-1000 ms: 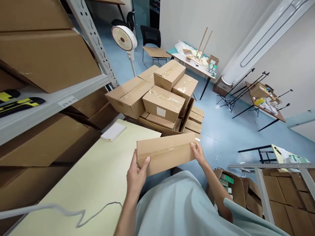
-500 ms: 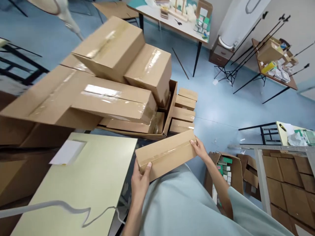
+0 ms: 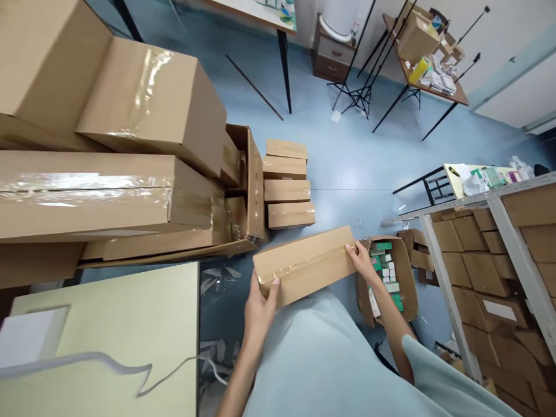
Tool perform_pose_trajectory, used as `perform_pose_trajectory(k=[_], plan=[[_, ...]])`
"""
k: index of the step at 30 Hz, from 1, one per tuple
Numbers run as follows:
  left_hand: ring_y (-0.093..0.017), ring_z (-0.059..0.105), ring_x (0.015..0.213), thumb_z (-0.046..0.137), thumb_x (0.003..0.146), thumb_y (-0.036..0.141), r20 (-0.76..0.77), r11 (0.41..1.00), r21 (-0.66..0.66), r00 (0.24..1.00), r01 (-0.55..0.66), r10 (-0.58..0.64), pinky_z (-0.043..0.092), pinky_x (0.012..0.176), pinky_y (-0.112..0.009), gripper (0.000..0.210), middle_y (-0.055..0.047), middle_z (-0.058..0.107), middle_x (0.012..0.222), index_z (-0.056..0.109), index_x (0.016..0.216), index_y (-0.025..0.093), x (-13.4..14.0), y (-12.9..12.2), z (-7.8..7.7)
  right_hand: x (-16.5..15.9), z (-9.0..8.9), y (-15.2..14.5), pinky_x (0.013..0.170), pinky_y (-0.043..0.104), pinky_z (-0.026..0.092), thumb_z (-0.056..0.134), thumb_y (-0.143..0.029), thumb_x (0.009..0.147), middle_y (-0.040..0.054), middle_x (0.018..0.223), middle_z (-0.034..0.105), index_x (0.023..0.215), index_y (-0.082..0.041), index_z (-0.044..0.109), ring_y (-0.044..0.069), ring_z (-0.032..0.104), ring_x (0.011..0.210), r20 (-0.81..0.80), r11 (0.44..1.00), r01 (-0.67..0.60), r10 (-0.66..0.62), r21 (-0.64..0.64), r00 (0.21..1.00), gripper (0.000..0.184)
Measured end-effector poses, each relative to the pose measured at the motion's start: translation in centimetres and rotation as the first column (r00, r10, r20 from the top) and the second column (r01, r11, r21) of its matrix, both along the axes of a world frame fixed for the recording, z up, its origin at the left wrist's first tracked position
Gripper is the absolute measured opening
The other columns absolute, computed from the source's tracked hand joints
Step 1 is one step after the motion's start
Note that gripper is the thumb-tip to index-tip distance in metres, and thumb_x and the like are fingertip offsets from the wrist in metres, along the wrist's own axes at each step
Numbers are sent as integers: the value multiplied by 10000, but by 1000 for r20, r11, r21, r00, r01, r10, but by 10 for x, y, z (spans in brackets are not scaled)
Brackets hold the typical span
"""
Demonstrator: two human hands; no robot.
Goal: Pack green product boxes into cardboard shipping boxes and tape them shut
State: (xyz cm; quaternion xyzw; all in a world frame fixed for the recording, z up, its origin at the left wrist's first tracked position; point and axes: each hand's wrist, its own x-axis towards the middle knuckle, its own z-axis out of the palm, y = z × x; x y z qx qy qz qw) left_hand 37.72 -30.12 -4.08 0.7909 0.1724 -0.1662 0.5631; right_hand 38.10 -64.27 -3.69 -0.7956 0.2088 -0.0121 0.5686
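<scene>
The box (image 3: 306,266) is held tilted in the air before the body, the left hand (image 3: 260,307) closed on its left end and the right hand (image 3: 361,263) on its right. Because only the ends are gripped, one loosened hold could let it tip and drop to the floor (image 3: 356,168). A swing leftward could knock it against the carton (image 3: 255,191) or the small boxes (image 3: 286,190) just beyond. The cable (image 3: 87,358) runs off the surface (image 3: 169,313) near the left forearm (image 3: 238,373), so a careless move might snag it.
</scene>
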Motion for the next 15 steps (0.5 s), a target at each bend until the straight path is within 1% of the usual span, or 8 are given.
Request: perform_pose_trajectory(k=[2, 4, 6, 8, 11, 13, 15], plan=[[-324, 688, 1398, 585, 1021, 586, 30, 994, -22, 994, 105, -104, 536, 1187, -462, 769, -122, 702, 1543, 414, 1708, 287, 0, -21, -1, -28, 12, -19, 1197, 531, 549, 707, -803, 909, 127, 1390, 800, 1440, -207, 757, 389, 701, 1348, -2, 994, 86, -86, -60, 996, 800], [-337, 629, 1462, 560, 1027, 566, 99, 979, -9, 974, 205, -203, 494, 1235, -495, 739, -139, 655, 1586, 435, 1693, 272, 0, -42, -3, -58, 25, -36, 1195, 544, 547, 711, -794, 910, 144, 1425, 783, 1437, -190, 757, 397, 695, 1359, -5, 976, 174, -176, -129, 984, 803], [-365, 584, 1489, 568, 1009, 549, 148, 961, 41, 949, 274, -277, 453, 1269, -535, 725, -181, 637, 1551, 494, 1652, 224, 0, -63, -7, -86, 35, -52, 1193, 559, 544, 714, -783, 910, 158, 1447, 770, 1439, -182, 752, 402, 693, 1364, -10, 950, 243, -249, -198, 968, 802], [-389, 598, 1438, 595, 982, 541, 147, 942, 89, 931, 324, -334, 457, 1256, -563, 723, -208, 641, 1451, 546, 1609, 182, -1, -80, -12, -107, 43, -64, 1203, 578, 530, 711, -785, 902, 168, 1464, 760, 1430, -176, 753, 409, 688, 1373, 0, 921, 290, -301, -259, 954, 807], [-384, 646, 1336, 607, 975, 538, 153, 921, 95, 908, 379, -389, 498, 1204, -558, 713, -193, 643, 1342, 567, 1585, 171, 0, -98, -19, -124, 48, -79, 1202, 589, 524, 698, -793, 894, 184, 1452, 764, 1389, -157, 770, 421, 687, 1377, 34, 890, 331, -338, -313, 940, 809], [-384, 654, 1316, 599, 981, 533, 185, 913, 103, 895, 394, -407, 516, 1177, -551, 688, -181, 652, 1301, 578, 1568, 174, 3, -107, -20, -124, 49, -87, 1169, 576, 551, 697, -780, 904, 185, 1420, 780, 1363, -152, 780, 420, 701, 1354, 41, 888, 336, -341, -315, 939, 782], [-393, 660, 1304, 587, 988, 518, 211, 905, 123, 880, 407, -425, 528, 1154, -553, 662, -180, 669, 1266, 589, 1546, 161, 9, -114, -19, -118, 50, -94, 1143, 566, 570, 713, -769, 901, 182, 1394, 792, 1350, -151, 783, 418, 714, 1328, 42, 893, 332, -336, -305, 941, 767]])
